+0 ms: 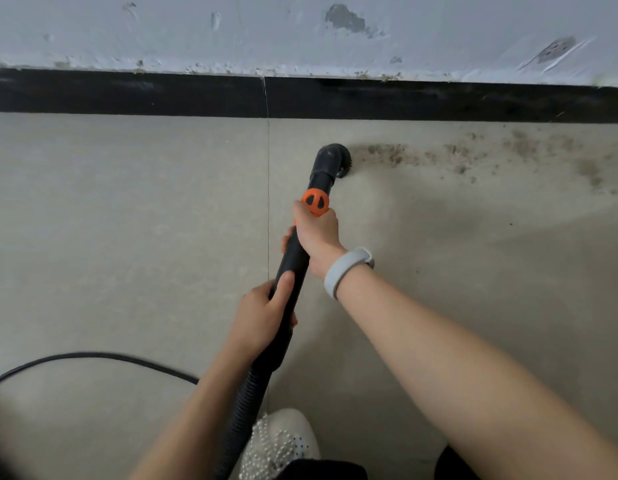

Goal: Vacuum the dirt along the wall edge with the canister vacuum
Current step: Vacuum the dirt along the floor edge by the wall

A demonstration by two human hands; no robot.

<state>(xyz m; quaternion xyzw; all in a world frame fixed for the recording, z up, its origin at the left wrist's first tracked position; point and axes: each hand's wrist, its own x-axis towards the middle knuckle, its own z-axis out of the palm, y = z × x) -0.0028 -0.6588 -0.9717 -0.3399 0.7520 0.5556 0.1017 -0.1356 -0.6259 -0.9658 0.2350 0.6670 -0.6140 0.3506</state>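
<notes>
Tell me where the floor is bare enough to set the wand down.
Bare tile lies left of the grout line, between the black baseboard and the power cord. Right of the brush nozzle, dirt covers the strip along the baseboard. Near the shoe, the hose and both arms crowd the floor.

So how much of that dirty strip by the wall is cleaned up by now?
Roughly the start. The floor left of the brush nozzle looks clean. Both hands, left hand and right hand, grip the wand, nozzle at the dirt's near end. The dirt trail stretching right remains.
</notes>
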